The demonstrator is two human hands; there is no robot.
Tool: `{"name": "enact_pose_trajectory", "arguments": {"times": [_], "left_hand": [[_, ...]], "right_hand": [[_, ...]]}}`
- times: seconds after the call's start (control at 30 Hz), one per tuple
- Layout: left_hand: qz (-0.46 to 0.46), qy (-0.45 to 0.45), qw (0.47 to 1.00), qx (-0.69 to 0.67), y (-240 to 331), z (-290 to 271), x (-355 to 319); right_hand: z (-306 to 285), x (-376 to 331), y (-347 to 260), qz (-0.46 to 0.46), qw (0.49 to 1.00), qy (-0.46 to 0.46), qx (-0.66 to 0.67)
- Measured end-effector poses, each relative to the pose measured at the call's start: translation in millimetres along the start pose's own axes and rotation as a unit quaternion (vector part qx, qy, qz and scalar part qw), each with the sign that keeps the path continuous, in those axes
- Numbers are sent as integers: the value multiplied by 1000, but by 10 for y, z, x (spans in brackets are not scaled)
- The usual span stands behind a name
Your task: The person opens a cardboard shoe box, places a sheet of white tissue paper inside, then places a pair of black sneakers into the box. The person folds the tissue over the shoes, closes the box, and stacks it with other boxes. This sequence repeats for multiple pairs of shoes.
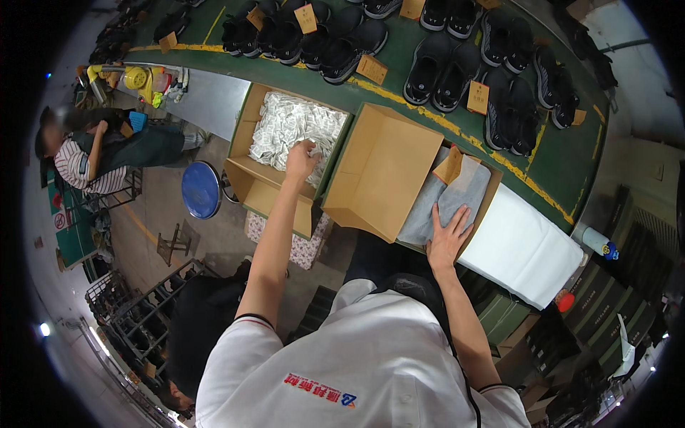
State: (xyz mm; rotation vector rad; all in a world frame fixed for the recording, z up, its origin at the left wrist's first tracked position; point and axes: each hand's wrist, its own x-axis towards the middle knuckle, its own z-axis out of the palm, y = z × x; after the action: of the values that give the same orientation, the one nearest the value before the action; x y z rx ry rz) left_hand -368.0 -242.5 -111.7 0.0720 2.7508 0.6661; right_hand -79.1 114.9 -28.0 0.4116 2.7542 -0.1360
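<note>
My left hand [301, 161] reaches into an open box [246, 135] heaped with small white packets [285, 121]. Its fingers are bent together at the packets on the box's right side; whether one is pinched between them is too small to tell. Spread and flat, my right hand [449, 234] lies on thin grey wrapping paper [465, 187] inside an open shoebox [389, 167]. The paper covers whatever is under it. An orange-brown card [449, 166] sticks up at the far end of the paper. The shoebox's lid side stands folded out to the left.
Pairs of black shoes [435, 68] with orange-brown cards stand on the green bench [399, 96] beyond the boxes. White sheets [524, 246] are stacked right of the shoebox. A blue round stool [201, 190] is at left, near a seated person [89, 160]. Green boxes [606, 314] are piled at right.
</note>
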Motion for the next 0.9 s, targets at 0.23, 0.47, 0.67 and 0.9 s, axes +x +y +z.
{"name": "enact_pose_trajectory", "arguments": {"times": [0.23, 0.47, 0.67, 0.9], "left_hand": [[-49, 48, 997, -31, -84, 395, 101], [-92, 174, 974, -114, -98, 170, -93], [15, 273, 907, -321, 1718, -270, -1060], [-69, 199, 848, -486, 2644, 673, -2406]], "right_hand": [[-106, 101, -8, 9, 996, -71, 57], [-28, -21, 157, -30, 983, 15, 180], [-113, -528, 871, 9, 848, 122, 515], [295, -903, 1234, 160, 799, 115, 568]]}}
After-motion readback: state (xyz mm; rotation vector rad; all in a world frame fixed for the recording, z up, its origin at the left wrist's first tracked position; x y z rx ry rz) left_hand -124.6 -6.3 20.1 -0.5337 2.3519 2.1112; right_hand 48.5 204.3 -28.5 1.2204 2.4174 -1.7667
